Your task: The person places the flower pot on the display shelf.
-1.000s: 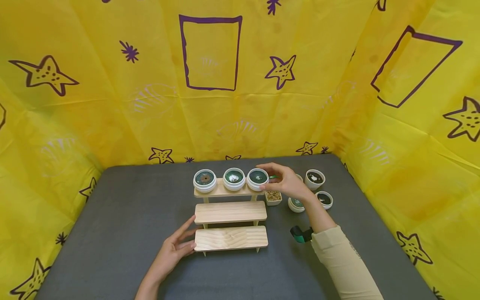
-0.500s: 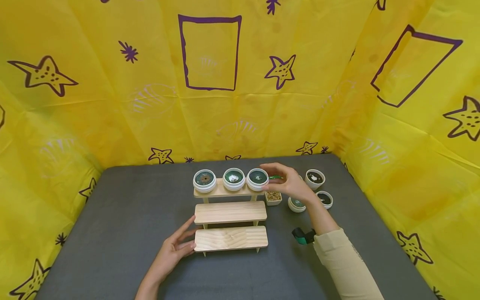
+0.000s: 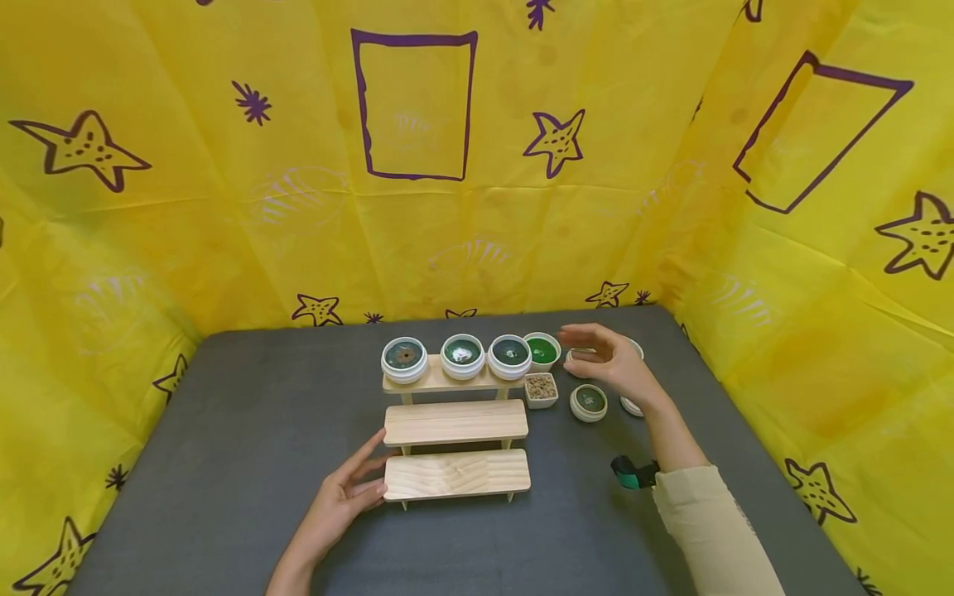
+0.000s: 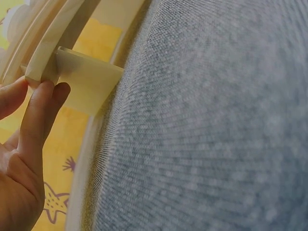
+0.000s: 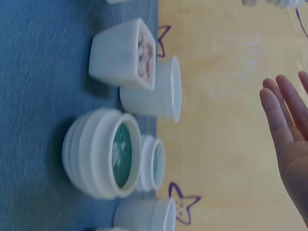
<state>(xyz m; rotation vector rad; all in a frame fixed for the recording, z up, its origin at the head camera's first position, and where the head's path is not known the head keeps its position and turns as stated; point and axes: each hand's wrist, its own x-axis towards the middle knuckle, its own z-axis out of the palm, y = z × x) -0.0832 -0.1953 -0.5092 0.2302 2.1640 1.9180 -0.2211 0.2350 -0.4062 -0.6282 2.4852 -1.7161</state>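
A three-tier wooden display stand (image 3: 456, 420) stands on the grey table. My left hand (image 3: 339, 505) holds its left end, the thumb at the lowest board's edge; in the left wrist view the thumb and fingers (image 4: 36, 110) meet the board's corner. Three white pots with dark green tops, the left one (image 3: 405, 359), the middle one (image 3: 462, 356) and the right one (image 3: 510, 356), line the top tier. My right hand (image 3: 614, 364), holding nothing, hovers above the pots at right with thumb and fingers apart. It partly hides a small white pot (image 3: 577, 358) behind it.
Right of the stand are a bright green-topped white cup (image 3: 542, 351), a square white pot of pebbles (image 3: 540, 389) and a round green-topped pot (image 3: 589, 402). Other pots are partly behind my right hand. Yellow patterned cloth (image 3: 417, 248) walls the table's back and sides.
My right hand has let go of the right pot on the top tier and moved right, uncovering the bright green-topped cup. My left hand stays at the stand.
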